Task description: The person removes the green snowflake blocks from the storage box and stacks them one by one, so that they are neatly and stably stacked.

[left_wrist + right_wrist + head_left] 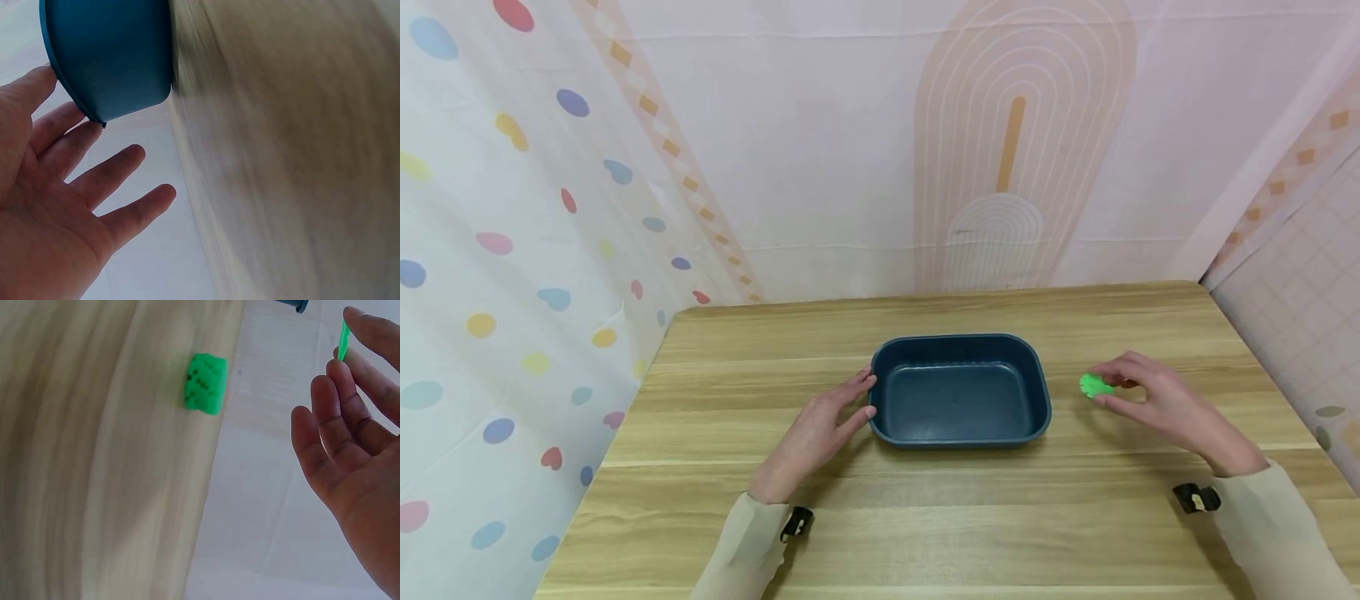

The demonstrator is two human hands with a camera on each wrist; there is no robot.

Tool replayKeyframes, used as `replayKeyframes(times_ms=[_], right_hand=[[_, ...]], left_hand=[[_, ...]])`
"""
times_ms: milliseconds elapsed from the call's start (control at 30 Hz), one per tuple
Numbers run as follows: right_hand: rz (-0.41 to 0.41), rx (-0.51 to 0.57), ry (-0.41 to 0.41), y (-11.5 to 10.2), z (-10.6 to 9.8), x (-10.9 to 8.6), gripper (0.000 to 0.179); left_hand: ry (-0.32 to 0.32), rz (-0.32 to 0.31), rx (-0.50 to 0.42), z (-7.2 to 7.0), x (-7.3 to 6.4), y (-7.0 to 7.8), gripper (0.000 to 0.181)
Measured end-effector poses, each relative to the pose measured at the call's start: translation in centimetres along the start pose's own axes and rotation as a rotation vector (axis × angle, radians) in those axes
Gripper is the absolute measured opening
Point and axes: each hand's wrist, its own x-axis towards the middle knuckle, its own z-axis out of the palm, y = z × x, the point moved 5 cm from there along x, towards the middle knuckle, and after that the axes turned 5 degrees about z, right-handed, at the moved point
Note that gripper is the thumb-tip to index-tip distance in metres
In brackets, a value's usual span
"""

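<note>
A dark blue rectangular tray [958,444] sits on the wooden table. My left hand [816,429] touches its left rim with thumb and fingertips; the left wrist view shows two other fingers stretched out beside the tray wall. To the right of the tray, my right hand [1157,400] pinches a thin green notched disc [1093,385] above the table. In the right wrist view the disc [343,340] is edge-on between thumb and fingers, the remaining fingers loosely bent. A green notched block [206,384], perhaps a stack of discs, rests on the table; in the head view I cannot make it out.
The wooden table [700,467] ends at a patterned curtain [820,167] at the back. A dotted curtain [512,333] hangs along the left, and a pale checked cloth [1300,275] on the right. Small black straps [1197,498] are at both wrists.
</note>
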Motion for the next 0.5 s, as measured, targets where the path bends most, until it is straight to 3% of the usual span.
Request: replayKeyframes(times_ms=[500], right_hand=[[0.035,-0.035,-0.021,1.6,-0.2,-0.2,0.032]], left_hand=[[0.004,-0.002,-0.004,0.0,0.0,0.0,0.049]])
